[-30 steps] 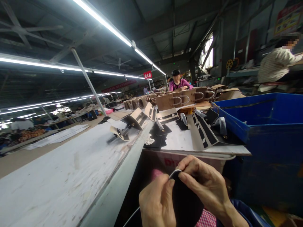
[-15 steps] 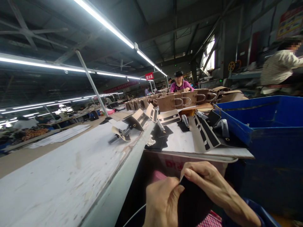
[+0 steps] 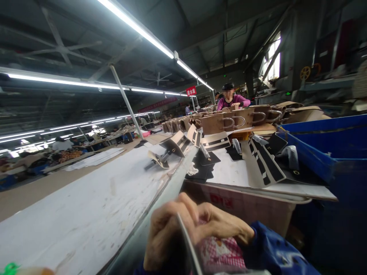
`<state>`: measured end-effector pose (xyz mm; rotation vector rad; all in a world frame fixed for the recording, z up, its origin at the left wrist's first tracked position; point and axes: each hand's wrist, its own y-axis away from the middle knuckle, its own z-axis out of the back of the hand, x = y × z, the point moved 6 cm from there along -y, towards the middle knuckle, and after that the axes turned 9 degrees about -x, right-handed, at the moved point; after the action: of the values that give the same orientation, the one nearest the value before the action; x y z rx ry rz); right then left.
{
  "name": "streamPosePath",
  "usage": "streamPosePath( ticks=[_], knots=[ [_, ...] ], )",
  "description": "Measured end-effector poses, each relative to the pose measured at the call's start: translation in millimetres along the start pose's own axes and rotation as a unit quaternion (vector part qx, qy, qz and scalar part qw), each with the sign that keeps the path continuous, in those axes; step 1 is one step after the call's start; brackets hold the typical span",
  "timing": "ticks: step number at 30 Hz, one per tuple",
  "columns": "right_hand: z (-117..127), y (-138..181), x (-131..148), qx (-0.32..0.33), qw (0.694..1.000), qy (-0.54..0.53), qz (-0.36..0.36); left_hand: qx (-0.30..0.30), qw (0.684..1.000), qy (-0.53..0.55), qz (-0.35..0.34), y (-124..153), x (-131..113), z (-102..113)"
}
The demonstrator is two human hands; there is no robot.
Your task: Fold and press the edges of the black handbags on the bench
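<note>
Stained white tabletop (image 3: 86,206), hands (image 3: 223,226) alongside — tube lights (image 3: 140,30) overhead

Worktop (image 3: 100,198): white, smooth, low sheen; scuffed and stained toward the right edge. Panels (image 3: 265,162), beyond that edge: matt black and tan, leather-like. Wrapping (image 3: 293,157) nearby: translucent plastic film, glossy, wrinkled. Bin (image 3: 352,183): blue plastic, semi-gloss. Sleeve (image 3: 281,248): blue, glossy, plastic-coated in look. Checked cloth (image 3: 226,258): woven, matt. Held piece (image 3: 189,242): pale, smooth-looking edge; face finish unclear.
</note>
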<state>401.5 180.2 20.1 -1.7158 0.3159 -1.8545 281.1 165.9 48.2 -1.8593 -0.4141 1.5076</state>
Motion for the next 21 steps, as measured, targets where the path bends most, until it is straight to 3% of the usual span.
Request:
streamPosePath(
  ticks=[2, 4, 6, 8, 11, 14, 18, 21],
  knots=[
    [-11.1, -2.5, -6.6, 0.049, 0.998, -0.037, -0.025, 0.002, 1.0, -0.009, 0.012, 3.4, -4.7, 22.7],
    [-12.5, -5.0, -11.0, 0.035, 0.998, -0.036, -0.032, -0.075, 0.992, -0.048, 0.091, 13.9, -4.4, 55.1],
    [-11.5, -6.7, -12.2, -0.003, 0.999, 0.032, -0.005, -0.166, 0.968, -0.028, 0.184, 33.4, -2.7, 84.9],
    [-14.8, -6.3, -11.0, -0.024, 0.991, 0.123, 0.043, -0.171, 0.958, -0.011, 0.228, 51.7, -3.1, 99.2],
    [-24.5, -4.1, -9.0, -0.026, 0.972, 0.207, 0.103, -0.168, 0.95, -0.185, 0.189, 65.9, -11.3, 112.7],
    [-33.3, -3.4, -6.5, -0.017, 0.958, 0.252, 0.134, -0.208, 0.887, -0.394, 0.123, 69.5, -21.6, 116.5],
    [-53.8, -0.4, 8.6, -0.011, 0.922, 0.313, 0.226, -0.226, 0.856, -0.462, 0.058, 70.1, -22.1, 105.6],
    [-74.7, 2.6, 14.1, -0.026, 0.893, 0.346, 0.288, -0.186, 0.847, -0.498, -0.003, 74.1, -16.1, 96.2]
  ],
)
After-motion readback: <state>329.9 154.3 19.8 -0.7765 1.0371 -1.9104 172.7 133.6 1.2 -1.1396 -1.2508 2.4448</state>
